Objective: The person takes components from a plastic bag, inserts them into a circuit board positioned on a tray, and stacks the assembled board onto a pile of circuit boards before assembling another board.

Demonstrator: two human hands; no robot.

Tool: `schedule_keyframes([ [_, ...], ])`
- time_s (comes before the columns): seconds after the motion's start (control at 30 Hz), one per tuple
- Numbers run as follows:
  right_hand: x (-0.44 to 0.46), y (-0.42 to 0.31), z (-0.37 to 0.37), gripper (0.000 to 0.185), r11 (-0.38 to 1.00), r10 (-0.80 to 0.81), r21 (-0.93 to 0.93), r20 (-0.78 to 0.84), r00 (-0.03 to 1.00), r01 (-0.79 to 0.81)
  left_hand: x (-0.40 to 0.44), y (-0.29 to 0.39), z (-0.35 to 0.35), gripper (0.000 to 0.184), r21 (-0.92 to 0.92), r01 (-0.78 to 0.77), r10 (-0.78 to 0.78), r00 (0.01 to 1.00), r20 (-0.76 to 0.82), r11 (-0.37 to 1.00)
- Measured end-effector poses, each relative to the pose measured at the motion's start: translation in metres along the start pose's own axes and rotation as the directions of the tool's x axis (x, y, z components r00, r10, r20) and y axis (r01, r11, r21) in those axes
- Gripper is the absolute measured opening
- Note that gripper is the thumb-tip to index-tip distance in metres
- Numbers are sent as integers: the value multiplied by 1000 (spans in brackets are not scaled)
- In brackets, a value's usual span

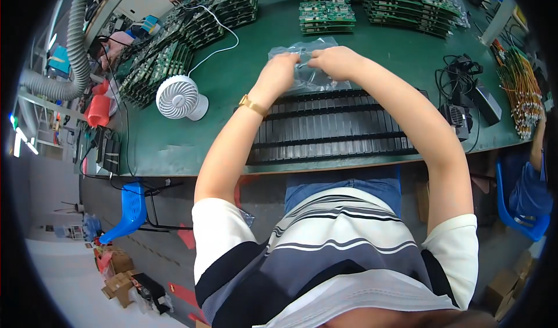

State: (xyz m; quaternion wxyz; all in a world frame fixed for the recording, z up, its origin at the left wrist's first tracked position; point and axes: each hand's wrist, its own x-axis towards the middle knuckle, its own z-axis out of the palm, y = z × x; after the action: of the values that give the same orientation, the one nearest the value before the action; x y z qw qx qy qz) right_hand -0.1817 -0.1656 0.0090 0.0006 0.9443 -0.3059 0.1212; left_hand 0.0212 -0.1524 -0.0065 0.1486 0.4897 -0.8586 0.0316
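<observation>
A clear plastic bag (317, 83) lies on the green table beyond a long black slotted rack (331, 129). My left hand (281, 72), below a gold watch, is closed at the bag's left side, fingertips pressed together. At the bag's upper right, my right hand (337, 62) is closed too, its fingertips close to the left ones. Something small shows between the two hands, too small to make out. The rack lies along the table's front edge, under my forearms.
On the green table (174, 153) stand a white fan (179, 98), stacked circuit boards (326, 17) at the back, more boards (154, 72) at left, a black adapter (487, 102) with cables and a wire bundle (520, 90) at right. A person (530, 188) is at far right.
</observation>
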Motion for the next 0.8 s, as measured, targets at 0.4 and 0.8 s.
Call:
schedule_keyframes([
  [0.4, -9, 23, 13, 12, 960, -81, -278, -279, 957, 0, 28, -6, 45, 24, -102, 205, -200, 978, 61, 973],
  [0.8, -26, 18, 11, 23, 980, 197, 95, -355, 914, -174, 45, -11, 47, 14, -255, 128, -106, 990, 98, 958],
])
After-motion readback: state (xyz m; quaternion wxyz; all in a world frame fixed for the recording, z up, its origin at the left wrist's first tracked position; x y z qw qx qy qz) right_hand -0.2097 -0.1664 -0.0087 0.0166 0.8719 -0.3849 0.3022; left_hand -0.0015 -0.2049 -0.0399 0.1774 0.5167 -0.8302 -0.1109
